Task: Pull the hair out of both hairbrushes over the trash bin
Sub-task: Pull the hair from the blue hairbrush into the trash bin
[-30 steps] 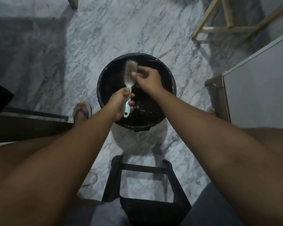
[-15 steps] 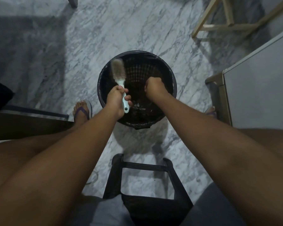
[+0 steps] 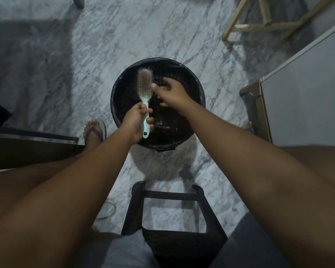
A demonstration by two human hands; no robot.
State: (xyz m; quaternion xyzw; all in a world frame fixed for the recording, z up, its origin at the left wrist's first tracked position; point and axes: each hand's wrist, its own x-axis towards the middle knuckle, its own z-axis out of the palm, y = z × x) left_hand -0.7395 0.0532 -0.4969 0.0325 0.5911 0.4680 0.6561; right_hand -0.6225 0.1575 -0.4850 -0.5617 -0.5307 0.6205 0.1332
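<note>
Over the bin, my left hand is gripping the brush by its handle, bristles up and matted with hair. My right hand is hovering just beside the brush head, fingers loosely spread, holding nothing.

Floor: white marble with grey veins, in shadow at the left.
Bin: round, lined with a black bag, stands mid-floor.
Stool: black frame, near the bin on the viewer's side, not touching it.
Foot: in a purple sandal, just left of the bin.
Wooden frame: pale legs, top right, well apart from the bin.
Cabinet: white, at the right edge.
Cord: thin loop, left of the stool.
</note>
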